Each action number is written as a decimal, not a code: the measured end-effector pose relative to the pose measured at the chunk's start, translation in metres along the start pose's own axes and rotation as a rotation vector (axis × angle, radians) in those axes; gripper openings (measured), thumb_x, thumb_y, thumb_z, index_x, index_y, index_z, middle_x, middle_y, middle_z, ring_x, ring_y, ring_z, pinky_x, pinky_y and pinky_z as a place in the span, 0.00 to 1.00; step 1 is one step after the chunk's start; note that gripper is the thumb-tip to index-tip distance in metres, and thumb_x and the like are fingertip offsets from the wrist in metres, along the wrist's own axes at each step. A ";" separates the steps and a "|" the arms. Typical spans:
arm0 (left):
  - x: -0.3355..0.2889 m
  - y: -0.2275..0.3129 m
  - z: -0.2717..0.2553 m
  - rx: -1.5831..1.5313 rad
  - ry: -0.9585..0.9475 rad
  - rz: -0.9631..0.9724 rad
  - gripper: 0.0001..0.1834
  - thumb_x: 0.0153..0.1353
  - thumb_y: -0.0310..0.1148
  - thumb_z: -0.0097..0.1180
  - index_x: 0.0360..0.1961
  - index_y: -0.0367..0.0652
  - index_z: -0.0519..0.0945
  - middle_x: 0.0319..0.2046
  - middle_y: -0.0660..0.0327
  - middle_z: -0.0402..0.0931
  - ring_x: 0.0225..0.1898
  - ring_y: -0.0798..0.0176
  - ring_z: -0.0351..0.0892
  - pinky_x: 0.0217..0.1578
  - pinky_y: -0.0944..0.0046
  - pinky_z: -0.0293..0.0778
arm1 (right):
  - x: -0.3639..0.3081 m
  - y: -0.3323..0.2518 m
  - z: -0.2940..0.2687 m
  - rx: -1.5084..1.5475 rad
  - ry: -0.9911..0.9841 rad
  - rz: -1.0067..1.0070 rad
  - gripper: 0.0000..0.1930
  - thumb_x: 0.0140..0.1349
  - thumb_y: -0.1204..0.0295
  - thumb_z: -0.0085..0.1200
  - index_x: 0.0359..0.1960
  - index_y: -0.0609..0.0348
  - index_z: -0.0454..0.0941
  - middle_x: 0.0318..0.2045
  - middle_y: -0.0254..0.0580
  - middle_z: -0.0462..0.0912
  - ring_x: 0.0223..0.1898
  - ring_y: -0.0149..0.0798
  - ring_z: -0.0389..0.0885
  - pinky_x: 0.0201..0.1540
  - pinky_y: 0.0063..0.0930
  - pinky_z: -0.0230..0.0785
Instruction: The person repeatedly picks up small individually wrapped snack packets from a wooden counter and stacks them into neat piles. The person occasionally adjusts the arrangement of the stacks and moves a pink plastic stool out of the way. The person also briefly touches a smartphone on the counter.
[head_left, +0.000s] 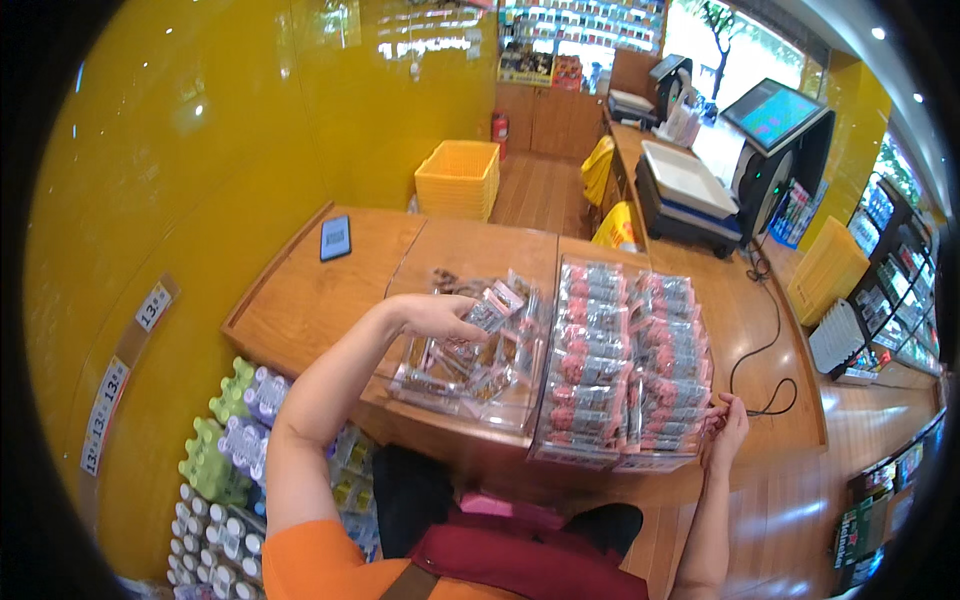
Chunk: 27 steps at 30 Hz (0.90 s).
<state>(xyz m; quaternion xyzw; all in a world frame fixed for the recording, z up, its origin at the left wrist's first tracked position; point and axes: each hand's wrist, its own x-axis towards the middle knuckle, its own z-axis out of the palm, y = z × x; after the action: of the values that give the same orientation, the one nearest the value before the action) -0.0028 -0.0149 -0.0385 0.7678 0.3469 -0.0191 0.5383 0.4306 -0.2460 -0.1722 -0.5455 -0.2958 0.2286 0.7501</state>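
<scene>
Shows smooth, glossy wood on counter [285, 285]; clear, shiny plastic on bin [505, 424] and packets [594, 370]; gloss on yellow wall [225, 150].

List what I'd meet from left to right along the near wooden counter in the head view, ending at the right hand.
Phone, clear tray of loose packets, left column of pink-and-grey packets, right column of pink-and-grey packets, right hand.

grey-and-pink pack [496, 305] in the left hand [440, 318], clear tray [450, 405] below it, pink-and-grey rows of packets [668, 375] beside the right hand [731, 428], brown table [295, 300], black phone [336, 238] and yellow baskets [456, 188] beyond the left hand
</scene>
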 end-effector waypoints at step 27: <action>0.068 0.044 0.002 -0.854 0.203 0.483 0.14 0.61 0.27 0.57 0.49 0.39 0.74 0.37 0.60 0.78 0.31 0.72 0.79 0.33 0.75 0.79 | 0.038 -0.140 0.230 0.026 -0.538 -0.305 0.13 0.65 0.73 0.52 0.48 0.67 0.77 0.40 0.44 0.81 0.39 0.36 0.83 0.43 0.24 0.78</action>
<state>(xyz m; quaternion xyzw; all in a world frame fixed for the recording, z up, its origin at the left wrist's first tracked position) 0.0734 0.0107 -0.0310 0.5355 0.1866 0.3245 0.7571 0.3008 -0.1059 0.0218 -0.4053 -0.5591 0.2534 0.6774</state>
